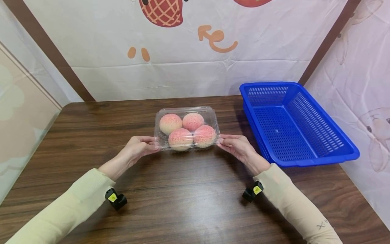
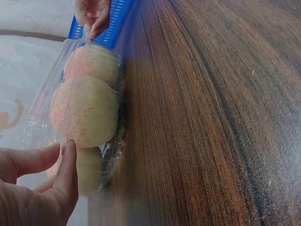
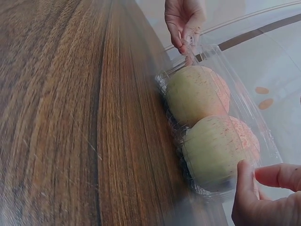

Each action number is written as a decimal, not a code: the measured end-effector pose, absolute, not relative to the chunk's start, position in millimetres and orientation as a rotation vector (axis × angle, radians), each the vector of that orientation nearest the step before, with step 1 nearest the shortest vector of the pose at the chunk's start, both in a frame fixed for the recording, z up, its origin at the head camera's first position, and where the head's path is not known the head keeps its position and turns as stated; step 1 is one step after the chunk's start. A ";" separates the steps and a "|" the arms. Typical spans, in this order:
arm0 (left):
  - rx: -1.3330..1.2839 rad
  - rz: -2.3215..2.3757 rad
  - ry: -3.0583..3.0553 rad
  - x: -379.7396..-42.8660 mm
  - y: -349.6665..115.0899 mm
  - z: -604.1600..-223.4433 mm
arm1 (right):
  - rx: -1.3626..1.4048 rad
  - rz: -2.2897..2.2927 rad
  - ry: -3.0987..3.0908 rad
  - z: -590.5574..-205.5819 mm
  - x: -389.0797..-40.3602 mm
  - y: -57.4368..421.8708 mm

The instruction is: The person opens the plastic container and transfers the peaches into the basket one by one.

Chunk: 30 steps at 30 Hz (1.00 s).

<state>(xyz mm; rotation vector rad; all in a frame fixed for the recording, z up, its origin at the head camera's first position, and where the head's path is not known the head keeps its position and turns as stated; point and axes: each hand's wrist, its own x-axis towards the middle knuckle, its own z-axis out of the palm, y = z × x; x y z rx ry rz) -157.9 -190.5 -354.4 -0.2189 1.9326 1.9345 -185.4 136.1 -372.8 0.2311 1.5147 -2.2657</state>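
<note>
Sleeved forearms [image 1: 70, 200] nearest. Left hand [image 1: 137, 148] and right hand [image 1: 239, 146] each pinch a near corner of the clear container [image 1: 211, 118], near-closed grips. It's left of the blue basket [image 1: 280, 132], four peaches [image 1: 180, 138] inside. Risk: uneven pull could pop it open, spilling them.

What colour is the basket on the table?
The basket is solid blue, seen best in the head view.

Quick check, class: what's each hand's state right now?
Left hand: closed, holding the left end of the clear container.
Right hand: closed, holding its right end.
</note>
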 end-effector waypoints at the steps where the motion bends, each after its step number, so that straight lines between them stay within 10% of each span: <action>1: -0.216 1.938 1.929 -157.8 -190.5 -354.5 | 0.231 -2.265 1.518 -373.0 -185.4 136.3; 30: -0.169 1.773 2.071 -157.9 -185.2 -351.8 | 0.157 -2.039 1.974 -364.4 -179.4 130.2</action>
